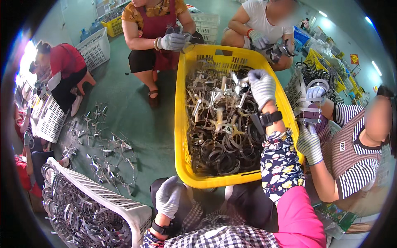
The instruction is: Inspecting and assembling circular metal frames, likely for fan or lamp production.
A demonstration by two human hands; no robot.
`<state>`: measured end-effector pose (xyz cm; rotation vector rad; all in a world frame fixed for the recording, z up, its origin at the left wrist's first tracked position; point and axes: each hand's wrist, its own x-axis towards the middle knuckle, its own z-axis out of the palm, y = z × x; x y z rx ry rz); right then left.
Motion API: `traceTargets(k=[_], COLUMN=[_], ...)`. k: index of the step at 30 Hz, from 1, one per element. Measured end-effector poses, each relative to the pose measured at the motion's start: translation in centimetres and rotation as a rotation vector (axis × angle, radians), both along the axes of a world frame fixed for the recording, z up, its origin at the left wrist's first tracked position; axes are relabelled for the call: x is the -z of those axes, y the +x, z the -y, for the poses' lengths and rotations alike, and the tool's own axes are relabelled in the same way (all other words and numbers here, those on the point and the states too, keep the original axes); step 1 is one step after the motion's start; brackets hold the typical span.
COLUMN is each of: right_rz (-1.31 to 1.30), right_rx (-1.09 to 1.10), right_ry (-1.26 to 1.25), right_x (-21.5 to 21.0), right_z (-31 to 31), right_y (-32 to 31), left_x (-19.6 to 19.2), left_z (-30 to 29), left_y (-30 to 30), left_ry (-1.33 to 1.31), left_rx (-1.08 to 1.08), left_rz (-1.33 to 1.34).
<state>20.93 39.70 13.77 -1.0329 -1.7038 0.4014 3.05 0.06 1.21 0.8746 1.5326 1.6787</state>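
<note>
A worker's gloved right hand (262,86) reaches deep into a yellow plastic crate (182,124) on the green floor (140,120), fingers curled down onto a bright metal clamp piece (240,81) near the far end of the heap; whether the fingers have actually closed around it cannot be told from this angle. The crate is filled with a tangle of dark ring clamps (221,144) and silvery metal fittings. A black wrist strap (266,119) sits above a floral sleeve on the reaching arm. The left hand (168,196), also in a grey knit glove, rests loosely curled on the worker's knee near the crate's nearest edge, holding nothing.

To the lower left, a white slatted basket (105,198) holds shiny metal rings, and loose assembled clamps (109,149) lie scattered on the floor between it and the crate. Around the crate sit other people at the same work: one in a red apron at the far rim with a gloved hand (173,41) on a part, another in a white shirt beside them, and a person in a striped shirt at the right whose gloved hand (310,144) lies just beside the crate's right wall. More white baskets (94,47) stand at the left.
</note>
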Motion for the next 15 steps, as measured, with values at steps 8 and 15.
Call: traceTargets(k=[8,15], right_rz=[-0.593,-0.455], right_rx=[-0.317,-0.654], right_ry=[-0.601,-0.972], right_x=[0.8,3.8], right_z=[9.6,30.1], right_y=[1.6,-1.1], left_x=[-3.0,-6.5], left_z=[-0.6,-3.3], left_y=[0.4,4.2], left_ry=[-0.264,0.133], left_rx=[0.082,0.365], left_rz=[-0.031,0.899])
